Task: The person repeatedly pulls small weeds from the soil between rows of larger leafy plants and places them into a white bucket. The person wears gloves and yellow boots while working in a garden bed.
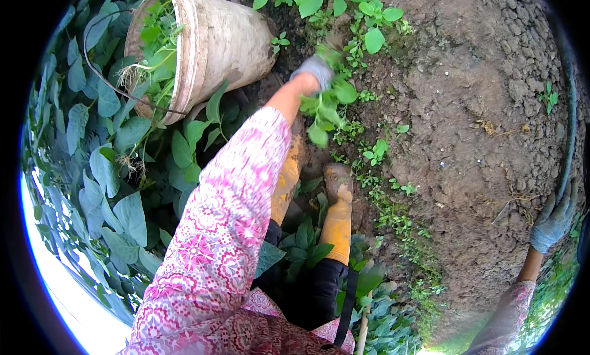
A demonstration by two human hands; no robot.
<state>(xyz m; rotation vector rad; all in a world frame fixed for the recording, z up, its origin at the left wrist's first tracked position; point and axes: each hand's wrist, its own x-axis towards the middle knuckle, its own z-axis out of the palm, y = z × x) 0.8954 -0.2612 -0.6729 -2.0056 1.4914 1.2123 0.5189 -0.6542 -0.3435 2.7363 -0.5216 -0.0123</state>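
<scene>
My left hand, in a grey glove blurred by motion, is closed around a bunch of leafy green weeds. Leaves stick out both above and below the fist. It is over the strip of small plants, close to the base of a tilted white plastic bucket. Uprooted weeds with pale roots fill the bucket's mouth. Far to the right, my gloved right hand is at a long dark hose or pole, its fingers along it. Whether they grip it is unclear.
Broad-leaved plants crowd the left, around the bucket's wire handle. Low weeds line the edge of bare brown soil. Muddy yellow boots stand below my left hand. A pale stick is near my legs.
</scene>
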